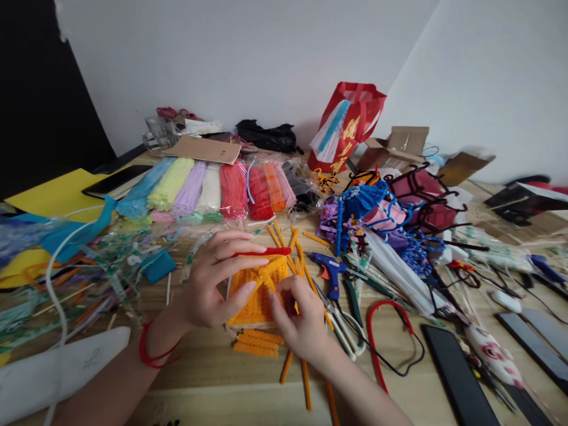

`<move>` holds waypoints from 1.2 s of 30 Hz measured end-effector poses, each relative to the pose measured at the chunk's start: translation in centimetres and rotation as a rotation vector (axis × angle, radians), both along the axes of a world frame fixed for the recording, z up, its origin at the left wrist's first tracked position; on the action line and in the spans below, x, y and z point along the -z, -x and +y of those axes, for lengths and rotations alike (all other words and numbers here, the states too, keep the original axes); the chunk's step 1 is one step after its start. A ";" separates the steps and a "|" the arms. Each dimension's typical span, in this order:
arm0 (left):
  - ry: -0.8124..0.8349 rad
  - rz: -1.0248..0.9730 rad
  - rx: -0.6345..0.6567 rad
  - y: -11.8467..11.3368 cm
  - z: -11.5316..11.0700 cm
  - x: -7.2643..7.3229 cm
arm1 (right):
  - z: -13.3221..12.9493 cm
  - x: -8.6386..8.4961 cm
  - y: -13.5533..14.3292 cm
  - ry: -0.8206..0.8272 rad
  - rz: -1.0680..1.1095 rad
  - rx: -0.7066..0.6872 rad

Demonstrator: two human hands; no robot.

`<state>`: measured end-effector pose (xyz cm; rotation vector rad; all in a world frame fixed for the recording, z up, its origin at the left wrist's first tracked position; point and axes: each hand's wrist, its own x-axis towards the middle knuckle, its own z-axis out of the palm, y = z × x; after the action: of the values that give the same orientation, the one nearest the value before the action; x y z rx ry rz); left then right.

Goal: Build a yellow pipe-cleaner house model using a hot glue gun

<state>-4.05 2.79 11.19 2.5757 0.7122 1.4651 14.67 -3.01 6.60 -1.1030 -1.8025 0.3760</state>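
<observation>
An orange panel (248, 305) of fuzzy pipe cleaners, laid in rows on a pale backing, sits at the table's middle front. A knotted orange pipe-cleaner piece (265, 276) stands up from it, and a red strip (284, 251) runs along its far edge. My left hand (213, 278) grips the panel from the left, its fingers over the far edge and its thumb on the face. With bent fingers my right hand (302, 307) pinches the knotted piece near its lower end; the fingertips partly hide it. Short orange strips (257, 343) lie just in front.
Loose orange pipe cleaners (306, 384) surround the panel. To the right are a blue glue gun (331, 272), scissors (346, 334) and a black phone (457, 373). Bagged coloured pipe cleaners (233, 189) line the back, beside a red bag (355, 127). A white cable (55, 296) hangs at left.
</observation>
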 end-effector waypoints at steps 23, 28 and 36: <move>0.013 0.101 -0.034 -0.4 -0.5 0.3 | -0.1 0.3 0.1 0.024 0.015 0.001; -0.003 0.124 -0.022 -0.1 -0.6 0.1 | -0.1 0.3 0.1 0.010 0.020 0.002; 0.012 0.044 -0.043 0.3 -0.7 -0.7 | -0.1 0.3 0.1 0.009 0.013 0.002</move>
<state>-4.40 2.11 11.89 2.6073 0.7846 1.4152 14.62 -3.14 6.26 -1.1062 -1.7898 0.3898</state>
